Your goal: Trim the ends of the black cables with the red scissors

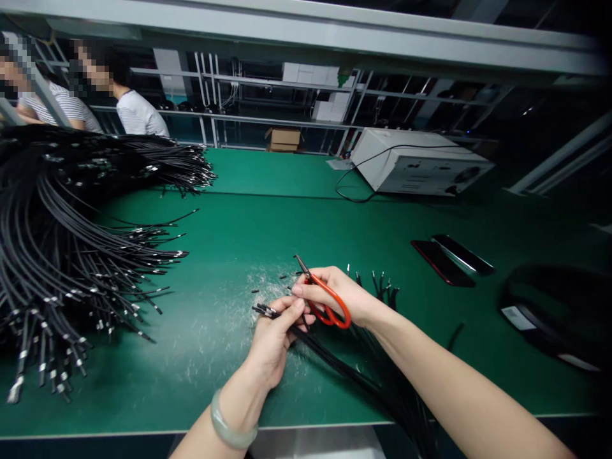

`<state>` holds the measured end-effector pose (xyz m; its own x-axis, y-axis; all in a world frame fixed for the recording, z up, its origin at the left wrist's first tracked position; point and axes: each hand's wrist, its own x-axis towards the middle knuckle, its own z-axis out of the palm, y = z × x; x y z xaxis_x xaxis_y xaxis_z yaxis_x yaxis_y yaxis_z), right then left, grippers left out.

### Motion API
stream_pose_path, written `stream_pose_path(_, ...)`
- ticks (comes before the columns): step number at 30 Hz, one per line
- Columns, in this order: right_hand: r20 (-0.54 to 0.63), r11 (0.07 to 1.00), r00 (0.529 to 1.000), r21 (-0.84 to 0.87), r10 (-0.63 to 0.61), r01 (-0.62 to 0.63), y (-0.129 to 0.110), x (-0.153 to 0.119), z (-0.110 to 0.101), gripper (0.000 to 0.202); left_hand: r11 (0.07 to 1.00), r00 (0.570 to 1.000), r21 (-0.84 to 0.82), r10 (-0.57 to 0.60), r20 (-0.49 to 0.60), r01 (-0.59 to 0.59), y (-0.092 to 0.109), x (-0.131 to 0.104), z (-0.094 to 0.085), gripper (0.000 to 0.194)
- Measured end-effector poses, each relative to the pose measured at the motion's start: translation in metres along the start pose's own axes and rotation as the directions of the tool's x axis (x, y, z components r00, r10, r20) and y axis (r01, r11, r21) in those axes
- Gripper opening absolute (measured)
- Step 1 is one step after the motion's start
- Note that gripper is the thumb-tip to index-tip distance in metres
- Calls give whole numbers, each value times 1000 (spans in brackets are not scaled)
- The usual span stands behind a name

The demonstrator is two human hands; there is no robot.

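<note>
Black cables (57, 210) spill in from the left, cut off by the view, beyond counting. Green worktop (248, 223) gives room ahead of the left hand (272, 341), gripping one bundle (329, 359), partly hidden in its grasp, that runs over the front edge. The right hand (351, 293) clasps one pair of scissors (332, 293); rightward, two dark slabs (442, 262).

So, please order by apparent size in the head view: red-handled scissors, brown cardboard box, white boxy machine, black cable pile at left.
1. Black cable pile
2. White boxy machine
3. Red-handled scissors, by overall span
4. Brown cardboard box
</note>
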<state>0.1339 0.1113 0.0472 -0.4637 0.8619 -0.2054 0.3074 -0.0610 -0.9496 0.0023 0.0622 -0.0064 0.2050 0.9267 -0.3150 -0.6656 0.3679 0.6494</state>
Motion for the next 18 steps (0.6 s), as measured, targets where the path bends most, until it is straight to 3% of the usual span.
stream_pose_path(4,-50,999,998,-23,-25,24,-2,-1,-3,26,999,1000,34,19,-16,-19,-2,0,0,30)
stream_pose_path(12,8,1000,1000,6,-3,3,-1,2,-11,25,1000,1000,10,-13,1,13,-1,0,-1,28)
stream_pose_path(18,-42,995,997,-89,-59,55,-5,1,-9,19,1000,1000,8,18,21,-18,-3,1,-1,26)
